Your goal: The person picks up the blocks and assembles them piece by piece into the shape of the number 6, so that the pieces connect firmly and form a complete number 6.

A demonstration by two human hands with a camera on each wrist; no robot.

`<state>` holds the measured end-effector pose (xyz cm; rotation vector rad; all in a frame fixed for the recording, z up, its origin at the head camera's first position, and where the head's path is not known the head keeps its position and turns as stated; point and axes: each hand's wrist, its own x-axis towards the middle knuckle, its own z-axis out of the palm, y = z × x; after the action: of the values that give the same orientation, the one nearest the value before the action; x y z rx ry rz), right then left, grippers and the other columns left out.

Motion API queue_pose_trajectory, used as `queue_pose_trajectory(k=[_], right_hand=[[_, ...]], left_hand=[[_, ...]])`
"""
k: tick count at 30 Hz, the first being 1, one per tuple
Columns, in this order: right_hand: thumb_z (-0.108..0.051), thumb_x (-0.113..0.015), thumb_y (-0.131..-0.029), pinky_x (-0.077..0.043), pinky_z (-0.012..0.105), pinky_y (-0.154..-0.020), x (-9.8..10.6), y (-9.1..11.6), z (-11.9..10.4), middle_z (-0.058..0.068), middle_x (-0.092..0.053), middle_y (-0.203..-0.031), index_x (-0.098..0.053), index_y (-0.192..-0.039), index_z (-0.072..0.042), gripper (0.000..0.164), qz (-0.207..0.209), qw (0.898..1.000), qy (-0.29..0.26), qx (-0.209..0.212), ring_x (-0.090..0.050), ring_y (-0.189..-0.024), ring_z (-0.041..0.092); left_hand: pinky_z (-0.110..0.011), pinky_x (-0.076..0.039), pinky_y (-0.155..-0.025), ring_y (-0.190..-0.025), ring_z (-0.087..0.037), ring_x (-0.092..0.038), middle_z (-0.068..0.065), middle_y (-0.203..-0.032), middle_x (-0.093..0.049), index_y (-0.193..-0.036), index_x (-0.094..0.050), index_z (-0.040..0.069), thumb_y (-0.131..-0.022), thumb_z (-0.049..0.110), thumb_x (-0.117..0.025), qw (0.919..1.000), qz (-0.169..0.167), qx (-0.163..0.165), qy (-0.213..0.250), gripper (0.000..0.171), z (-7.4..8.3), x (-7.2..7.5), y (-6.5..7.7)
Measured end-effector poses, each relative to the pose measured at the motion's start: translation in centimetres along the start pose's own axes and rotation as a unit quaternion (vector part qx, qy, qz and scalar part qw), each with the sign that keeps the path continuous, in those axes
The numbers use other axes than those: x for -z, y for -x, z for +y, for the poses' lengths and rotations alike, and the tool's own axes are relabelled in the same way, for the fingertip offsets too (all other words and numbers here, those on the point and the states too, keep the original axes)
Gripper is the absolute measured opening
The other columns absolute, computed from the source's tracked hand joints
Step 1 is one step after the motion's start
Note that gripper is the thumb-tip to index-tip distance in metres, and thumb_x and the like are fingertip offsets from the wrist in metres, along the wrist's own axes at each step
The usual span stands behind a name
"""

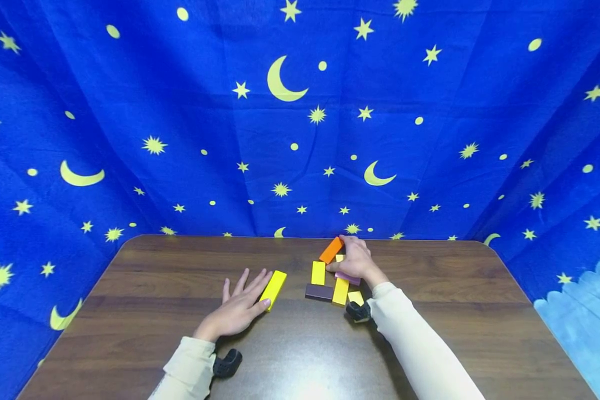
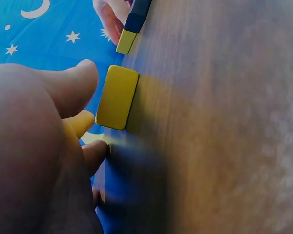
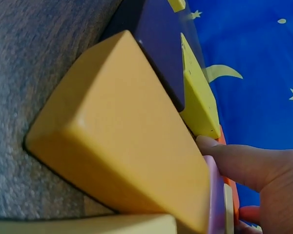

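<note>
My left hand (image 1: pixel 237 311) lies palm down with fingers spread beside a yellow block (image 1: pixel 273 290). Its index finger runs along the block's left side and the thumb tip is at the near end. Among a cluster of blocks, my right hand (image 1: pixel 356 258) holds an orange block (image 1: pixel 331 250) lengthwise, thumb by its near end and index finger at its far end. A pink block (image 1: pixel 349 278) and a cream block (image 1: pixel 339 258) are partly hidden beneath that hand. In the right wrist view, the thumb (image 3: pixel 239 158) also reaches the corner of a second yellow block (image 3: pixel 199 92).
A dark purple block (image 1: pixel 319 292) and an amber block (image 1: pixel 340 291) form the cluster's near side. One pale yellow block (image 1: pixel 355 298) is by the right wrist. The wooden table (image 1: pixel 155 289) ends at a blue star-patterned curtain (image 1: pixel 300 128).
</note>
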<state>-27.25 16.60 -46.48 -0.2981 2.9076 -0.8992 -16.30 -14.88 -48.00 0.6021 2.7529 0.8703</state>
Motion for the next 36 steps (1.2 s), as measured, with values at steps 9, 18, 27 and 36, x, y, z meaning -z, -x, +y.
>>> queue_pose_trajectory(k=[9, 18, 27, 36], right_hand=[[-0.036, -0.088, -0.073, -0.031, 0.059, -0.107, -0.28, -0.19, 0.46, 0.027, -0.045, -0.144, -0.043, -0.147, 0.005, 0.096, 0.007, 1.0, 0.011, 0.004, -0.038, -0.132, 0.043], [-0.037, -0.087, -0.072, -0.031, 0.056, -0.106, -0.41, -0.03, 0.48, 0.024, -0.047, -0.141, -0.045, -0.146, 0.003, 0.094, 0.021, 1.0, 0.007, 0.005, -0.039, -0.13, 0.04], [-0.039, -0.088, -0.069, -0.032, 0.056, -0.107, -0.25, 0.03, 0.81, 0.025, -0.048, -0.14, -0.048, -0.143, 0.003, 0.094, 0.048, 0.999, 0.001, 0.007, -0.041, -0.128, 0.04], [-0.039, -0.088, -0.07, -0.032, 0.056, -0.106, 0.15, 0.31, 0.35, 0.023, -0.051, -0.135, -0.047, -0.143, 0.002, 0.093, 0.065, 0.998, -0.009, 0.012, -0.041, -0.125, 0.039]], left_hand=[[-0.071, 0.016, -0.109, -0.152, -0.043, 0.002, -0.01, -0.166, -0.019, -0.161, -0.024, 0.015, -0.107, 0.036, -0.046, 1.0, 0.001, -0.001, -0.01, 0.062, 0.04, -0.06, 0.1], [-0.072, 0.015, -0.109, -0.152, -0.044, 0.001, -0.01, -0.166, -0.021, -0.161, -0.025, 0.015, -0.107, 0.036, -0.047, 0.9998, 0.01, -0.005, -0.018, 0.062, -0.04, -0.31, -0.04], [-0.073, 0.014, -0.109, -0.152, -0.045, -0.002, -0.011, -0.165, -0.023, -0.16, -0.027, 0.015, -0.106, 0.035, -0.049, 0.9996, 0.019, -0.004, -0.021, 0.062, -0.14, -0.48, 0.01], [-0.074, 0.013, -0.109, -0.152, -0.045, 0.0, -0.011, -0.166, -0.022, -0.161, -0.027, 0.015, -0.106, 0.035, -0.048, 0.9996, 0.014, -0.002, -0.023, 0.062, 0.01, -0.26, 0.05]])
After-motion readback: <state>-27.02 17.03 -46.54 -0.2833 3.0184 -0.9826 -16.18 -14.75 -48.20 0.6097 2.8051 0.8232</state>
